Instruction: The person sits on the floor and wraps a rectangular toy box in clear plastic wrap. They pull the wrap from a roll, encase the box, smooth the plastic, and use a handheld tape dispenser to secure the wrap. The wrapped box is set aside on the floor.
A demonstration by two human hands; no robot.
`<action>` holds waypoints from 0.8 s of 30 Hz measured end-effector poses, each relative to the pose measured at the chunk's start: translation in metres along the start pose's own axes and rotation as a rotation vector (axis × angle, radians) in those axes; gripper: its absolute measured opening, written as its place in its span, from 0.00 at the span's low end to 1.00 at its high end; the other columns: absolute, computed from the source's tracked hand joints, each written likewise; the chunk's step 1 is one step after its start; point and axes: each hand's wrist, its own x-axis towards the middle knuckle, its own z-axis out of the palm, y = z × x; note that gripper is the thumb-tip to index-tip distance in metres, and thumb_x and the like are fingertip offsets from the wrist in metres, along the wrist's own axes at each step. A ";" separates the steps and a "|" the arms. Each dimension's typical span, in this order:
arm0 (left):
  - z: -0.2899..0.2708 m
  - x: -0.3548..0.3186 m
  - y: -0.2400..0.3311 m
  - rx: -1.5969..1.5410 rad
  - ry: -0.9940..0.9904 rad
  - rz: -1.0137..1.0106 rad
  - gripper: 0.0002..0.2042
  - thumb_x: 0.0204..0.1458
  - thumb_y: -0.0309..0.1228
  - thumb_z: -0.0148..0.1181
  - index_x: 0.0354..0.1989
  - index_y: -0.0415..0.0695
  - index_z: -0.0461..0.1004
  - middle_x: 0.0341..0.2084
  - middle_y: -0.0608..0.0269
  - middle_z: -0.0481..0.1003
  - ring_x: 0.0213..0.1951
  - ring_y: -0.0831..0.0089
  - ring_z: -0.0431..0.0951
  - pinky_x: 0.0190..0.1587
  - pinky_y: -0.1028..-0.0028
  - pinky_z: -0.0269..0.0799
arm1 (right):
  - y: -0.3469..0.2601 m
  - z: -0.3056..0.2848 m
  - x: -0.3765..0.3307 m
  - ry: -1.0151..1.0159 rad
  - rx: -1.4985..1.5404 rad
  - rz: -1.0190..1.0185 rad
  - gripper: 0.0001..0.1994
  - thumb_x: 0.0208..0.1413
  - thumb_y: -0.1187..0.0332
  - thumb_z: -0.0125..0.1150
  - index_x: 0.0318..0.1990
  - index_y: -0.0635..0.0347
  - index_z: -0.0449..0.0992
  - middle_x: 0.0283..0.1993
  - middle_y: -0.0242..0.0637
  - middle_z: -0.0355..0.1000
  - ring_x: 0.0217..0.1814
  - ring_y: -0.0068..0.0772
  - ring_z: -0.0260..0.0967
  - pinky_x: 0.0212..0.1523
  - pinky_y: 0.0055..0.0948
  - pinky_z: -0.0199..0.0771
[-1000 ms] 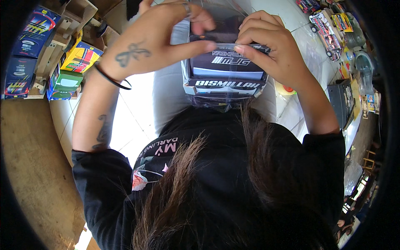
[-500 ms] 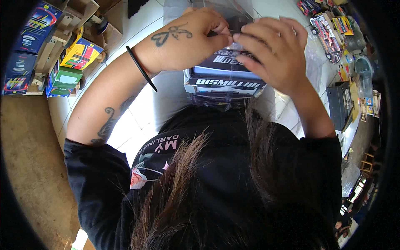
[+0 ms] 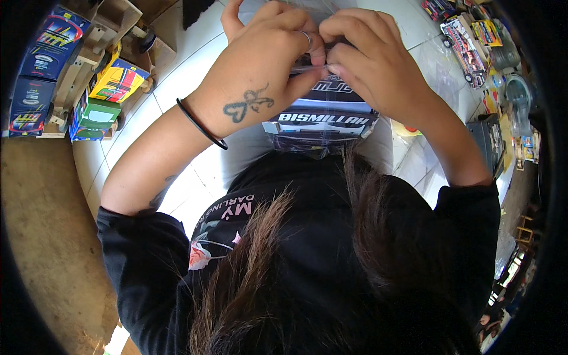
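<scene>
A black boxy thing with white lettering (image 3: 322,131) stands in front of my body, covered by clear plastic film (image 3: 326,94). My left hand (image 3: 266,65) is closed above its top, with thumb and forefinger pinching a fold of that film. Against it, my right hand (image 3: 373,65) pinches the same film, its fingers curled and its fingertips nearly touching the left ones. Between the two pinches the film is drawn into a thin edge. Both hands hide much of the boxy thing's far part.
Colourful wooden toy trucks (image 3: 121,80) and blue printed boxes (image 3: 53,44) stand at the left on white tiles (image 3: 198,32). Far right are another toy truck (image 3: 464,50), a clear plastic container (image 3: 516,97) and a dark box (image 3: 488,142). Brown floor (image 3: 44,236) lies at the left.
My right hand has come in from spread, blurred fingers to a pinch on the film. My left hand has shifted slightly nearer to me, still pinching.
</scene>
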 end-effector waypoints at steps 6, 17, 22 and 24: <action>0.010 0.003 -0.009 -0.228 -0.027 -0.094 0.05 0.47 0.32 0.63 0.33 0.51 0.78 0.48 0.64 0.69 0.54 0.63 0.65 0.62 0.59 0.47 | 0.000 0.010 0.008 0.107 0.124 0.141 0.09 0.46 0.68 0.63 0.34 0.61 0.73 0.43 0.34 0.70 0.48 0.36 0.65 0.52 0.35 0.59; 0.021 0.001 -0.024 -0.403 -0.053 -0.086 0.05 0.49 0.32 0.63 0.33 0.47 0.78 0.49 0.60 0.68 0.54 0.63 0.65 0.56 0.68 0.59 | 0.021 -0.024 -0.029 -0.043 0.236 0.295 0.07 0.49 0.67 0.62 0.27 0.60 0.73 0.55 0.35 0.66 0.63 0.40 0.56 0.61 0.38 0.51; 0.009 0.000 -0.016 -0.229 -0.058 -0.081 0.04 0.49 0.34 0.64 0.31 0.49 0.79 0.51 0.64 0.68 0.59 0.62 0.61 0.62 0.60 0.49 | 0.000 0.009 -0.021 0.048 0.201 0.314 0.03 0.47 0.71 0.63 0.28 0.59 0.75 0.55 0.35 0.66 0.60 0.37 0.59 0.57 0.32 0.57; 0.002 -0.006 -0.015 0.001 -0.039 -0.043 0.04 0.48 0.35 0.64 0.29 0.50 0.79 0.52 0.66 0.67 0.62 0.62 0.58 0.64 0.55 0.42 | 0.001 0.014 -0.023 0.066 0.426 0.399 0.03 0.47 0.72 0.63 0.28 0.59 0.75 0.54 0.33 0.66 0.59 0.35 0.59 0.56 0.29 0.58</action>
